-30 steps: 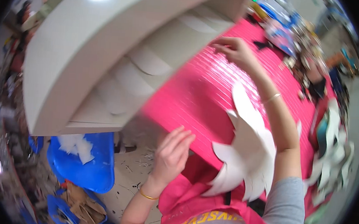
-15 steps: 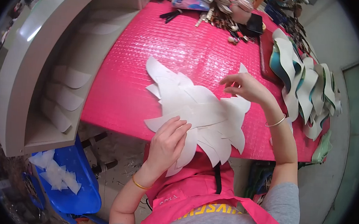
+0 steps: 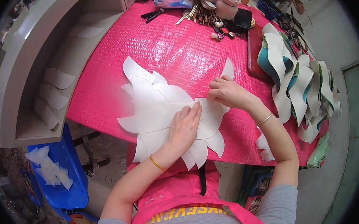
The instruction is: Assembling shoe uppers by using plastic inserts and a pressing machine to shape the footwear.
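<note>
White curved sheets [image 3: 158, 110] lie overlapped on the pink tabletop [image 3: 184, 45], left hand [image 3: 185, 127] flat across them, gripping nothing; right hand [image 3: 226, 92] bunches its fingers at the upper edge, grip unclear! They look light, bendy, easily creased: best pinched by an outer edge.

- Lie fanned out as overlapping white pieces [image 3: 158, 114], curved and pointed.
- Overhang the near edge of the pink tabletop [image 3: 102, 81].
- Show a blurred tip [image 3: 228, 69] at upper right, perhaps separate.
</note>
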Motion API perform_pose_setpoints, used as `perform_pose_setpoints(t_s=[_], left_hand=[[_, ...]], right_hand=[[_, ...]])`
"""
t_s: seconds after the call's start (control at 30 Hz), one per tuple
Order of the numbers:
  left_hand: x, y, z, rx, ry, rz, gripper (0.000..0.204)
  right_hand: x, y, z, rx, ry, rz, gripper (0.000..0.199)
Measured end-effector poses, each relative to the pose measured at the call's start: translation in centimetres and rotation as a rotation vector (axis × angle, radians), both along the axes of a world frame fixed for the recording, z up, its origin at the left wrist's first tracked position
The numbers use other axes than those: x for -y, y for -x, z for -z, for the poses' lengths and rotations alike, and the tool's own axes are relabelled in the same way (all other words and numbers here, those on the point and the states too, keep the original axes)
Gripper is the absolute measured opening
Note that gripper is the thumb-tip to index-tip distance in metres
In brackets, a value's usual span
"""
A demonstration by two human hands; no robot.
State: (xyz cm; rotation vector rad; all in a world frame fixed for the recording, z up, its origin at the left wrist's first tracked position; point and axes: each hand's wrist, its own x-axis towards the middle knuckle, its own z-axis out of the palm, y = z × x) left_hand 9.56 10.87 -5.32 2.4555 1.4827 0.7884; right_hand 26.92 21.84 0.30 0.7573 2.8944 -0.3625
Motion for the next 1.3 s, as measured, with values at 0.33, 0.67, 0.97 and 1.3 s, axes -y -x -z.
perform_pose_setpoints(t_s=[0.33,0.67,0.97,1.3], left_hand=[[-1.6,-0.2,-0.4,-0.001,0.070,-0.005,0.050],[2.5,4.3,-1.8,0.615,0.261,0.126,0.034],[12.1,19.2,-3.1,0.812,0.283,-0.550,0.026],[13.1,23.2,-0.8,0.899,0.404,-0.747,0.025]], right_hand=[[4.1,-3.5,-5.2,-0.173,-0.176,-0.070,0.015],[3.1,3.0,-9.0,-0.804,0.576,0.725,0.014],[-12.3,40.6,1.7,-0.959,0.543,0.417,0.016],[-14.8,55.4,5.6,-1.444,0.395,0.175,0.019]])
